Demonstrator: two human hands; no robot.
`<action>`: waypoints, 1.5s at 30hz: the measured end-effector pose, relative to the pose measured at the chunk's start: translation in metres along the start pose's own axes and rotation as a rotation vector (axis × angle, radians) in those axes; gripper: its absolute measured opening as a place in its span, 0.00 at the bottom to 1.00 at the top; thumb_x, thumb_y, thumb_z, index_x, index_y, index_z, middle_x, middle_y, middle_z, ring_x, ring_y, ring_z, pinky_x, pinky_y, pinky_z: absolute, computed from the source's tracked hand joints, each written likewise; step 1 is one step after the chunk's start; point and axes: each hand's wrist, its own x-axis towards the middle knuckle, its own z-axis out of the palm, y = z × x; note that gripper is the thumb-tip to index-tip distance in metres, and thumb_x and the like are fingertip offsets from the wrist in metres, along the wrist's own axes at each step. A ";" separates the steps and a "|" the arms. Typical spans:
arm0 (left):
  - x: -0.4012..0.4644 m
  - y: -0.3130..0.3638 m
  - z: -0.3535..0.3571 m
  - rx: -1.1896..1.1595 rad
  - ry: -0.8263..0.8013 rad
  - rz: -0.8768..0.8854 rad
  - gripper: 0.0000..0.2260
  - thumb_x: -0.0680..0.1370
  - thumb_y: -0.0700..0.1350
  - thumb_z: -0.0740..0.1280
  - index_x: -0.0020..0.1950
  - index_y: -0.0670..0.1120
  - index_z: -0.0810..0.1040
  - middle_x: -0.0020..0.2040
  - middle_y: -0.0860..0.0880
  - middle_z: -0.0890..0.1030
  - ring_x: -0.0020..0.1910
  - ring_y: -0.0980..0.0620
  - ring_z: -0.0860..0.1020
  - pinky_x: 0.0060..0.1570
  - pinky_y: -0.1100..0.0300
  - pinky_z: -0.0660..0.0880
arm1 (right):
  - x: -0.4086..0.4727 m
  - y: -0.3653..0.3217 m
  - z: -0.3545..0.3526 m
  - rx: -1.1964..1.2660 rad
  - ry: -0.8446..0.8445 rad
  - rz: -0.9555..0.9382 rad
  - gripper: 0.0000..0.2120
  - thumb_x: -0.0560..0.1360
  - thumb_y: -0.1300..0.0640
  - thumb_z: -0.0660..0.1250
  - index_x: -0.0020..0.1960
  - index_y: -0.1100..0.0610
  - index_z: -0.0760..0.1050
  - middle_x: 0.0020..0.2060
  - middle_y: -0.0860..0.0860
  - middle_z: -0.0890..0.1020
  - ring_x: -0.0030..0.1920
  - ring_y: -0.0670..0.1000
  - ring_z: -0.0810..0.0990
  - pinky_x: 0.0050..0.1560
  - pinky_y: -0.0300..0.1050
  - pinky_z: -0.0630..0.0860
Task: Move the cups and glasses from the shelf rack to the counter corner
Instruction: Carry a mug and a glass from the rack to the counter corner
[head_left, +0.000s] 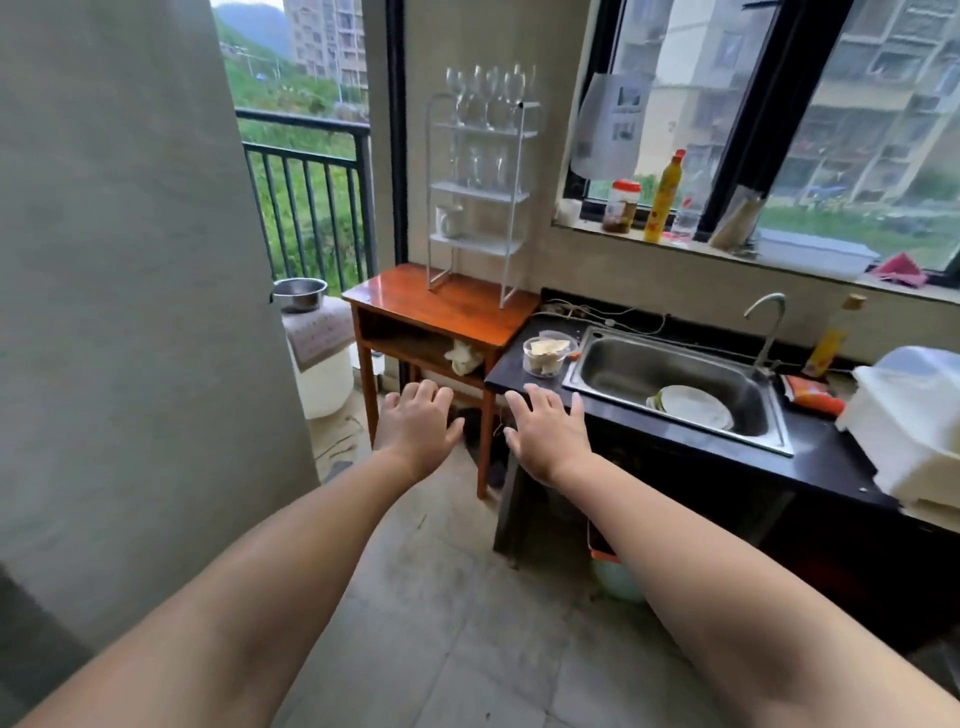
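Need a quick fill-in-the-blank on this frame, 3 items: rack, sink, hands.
1. The white shelf rack stands on the ____ table.
2. The wine glasses sit on the rack's ____ shelf.
3. The white plate lies in the ____.
4. The left hand and right hand hold ____.

Missing: wooden; top; sink; nothing

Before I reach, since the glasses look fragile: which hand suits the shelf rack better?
Probably the left hand: it hangs below the shelf rack on the wooden table. The right hand hangs at the counter corner. Both are empty.
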 end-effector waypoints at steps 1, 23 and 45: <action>0.011 -0.008 0.003 0.009 0.009 -0.003 0.18 0.80 0.55 0.57 0.65 0.48 0.71 0.65 0.47 0.74 0.67 0.47 0.70 0.65 0.50 0.66 | 0.015 -0.004 0.002 -0.002 0.007 -0.015 0.25 0.81 0.48 0.56 0.76 0.52 0.57 0.76 0.55 0.59 0.77 0.56 0.56 0.74 0.66 0.48; 0.393 -0.173 0.067 -0.016 0.035 -0.062 0.19 0.80 0.54 0.57 0.67 0.46 0.70 0.66 0.46 0.73 0.67 0.45 0.70 0.64 0.50 0.67 | 0.439 -0.002 0.032 -0.041 0.009 -0.022 0.25 0.81 0.48 0.53 0.76 0.52 0.55 0.76 0.56 0.58 0.76 0.57 0.58 0.74 0.64 0.51; 0.777 -0.238 0.134 -0.464 -0.089 0.019 0.18 0.79 0.48 0.59 0.66 0.41 0.70 0.64 0.41 0.73 0.65 0.41 0.69 0.63 0.49 0.68 | 0.785 0.053 -0.008 0.368 0.342 0.377 0.24 0.81 0.51 0.55 0.75 0.60 0.59 0.71 0.58 0.67 0.69 0.59 0.69 0.61 0.54 0.72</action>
